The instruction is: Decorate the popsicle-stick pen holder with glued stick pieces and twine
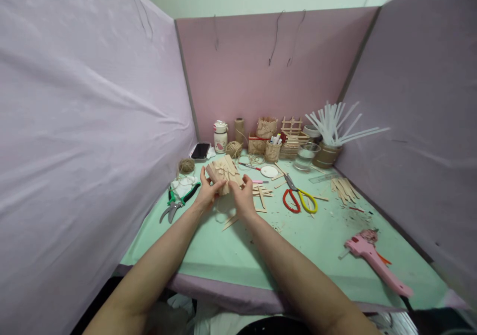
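Note:
Both my hands hold a small box built of wooden craft sticks [224,172], tied with thin twine, just above the green table [238,245]. My left hand [206,194] grips its left end with fingers wrapped round it. My right hand [243,196] is closed on its right side, thumb up against the sticks. Loose craft sticks [261,194] lie on the table right behind my right hand.
Green-handled pliers [178,203] lie left; red-and-yellow scissors [299,198] and more sticks [345,188] right. A pink glue gun [374,259] rests near the front right. Twine balls [233,149], a phone [200,150], jars and a cup of glue sticks [330,136] line the back. Cloth walls enclose three sides.

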Tool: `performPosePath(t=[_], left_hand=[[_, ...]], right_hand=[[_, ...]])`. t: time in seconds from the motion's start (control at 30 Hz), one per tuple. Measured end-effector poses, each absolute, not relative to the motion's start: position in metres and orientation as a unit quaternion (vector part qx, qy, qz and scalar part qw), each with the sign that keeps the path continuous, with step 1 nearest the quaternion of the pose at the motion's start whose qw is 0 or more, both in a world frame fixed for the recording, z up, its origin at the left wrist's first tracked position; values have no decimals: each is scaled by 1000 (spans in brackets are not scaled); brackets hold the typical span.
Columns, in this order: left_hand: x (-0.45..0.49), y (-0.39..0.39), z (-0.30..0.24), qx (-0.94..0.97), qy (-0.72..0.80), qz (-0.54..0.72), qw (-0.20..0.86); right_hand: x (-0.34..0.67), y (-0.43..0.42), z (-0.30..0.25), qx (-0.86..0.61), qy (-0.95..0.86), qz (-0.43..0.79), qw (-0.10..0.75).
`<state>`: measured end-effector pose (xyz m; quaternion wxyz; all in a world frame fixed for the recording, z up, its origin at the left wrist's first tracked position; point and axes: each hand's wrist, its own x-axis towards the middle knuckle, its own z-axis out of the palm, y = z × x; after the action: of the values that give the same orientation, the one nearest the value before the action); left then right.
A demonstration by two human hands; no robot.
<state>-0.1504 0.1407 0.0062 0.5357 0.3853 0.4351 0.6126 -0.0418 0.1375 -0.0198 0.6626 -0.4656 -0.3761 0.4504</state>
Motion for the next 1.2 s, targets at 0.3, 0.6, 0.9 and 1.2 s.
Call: performPosePath(t=[0.3, 0.6, 0.9, 1.2], left_hand=[[-158, 156, -12, 420, 375, 726, 395], [-162, 155, -11, 445, 393, 729, 341], [-158, 153, -11, 475, 382, 720, 333], [-158, 156, -16, 462, 376, 714, 367]], right_hand=[[-36, 131, -7, -461, -455, 434, 626], [-40, 126, 0, -408, -432, 493, 635], [-43, 120, 3, -400, -429, 543, 601], [-36, 118, 9, -453, -450, 506, 580]])
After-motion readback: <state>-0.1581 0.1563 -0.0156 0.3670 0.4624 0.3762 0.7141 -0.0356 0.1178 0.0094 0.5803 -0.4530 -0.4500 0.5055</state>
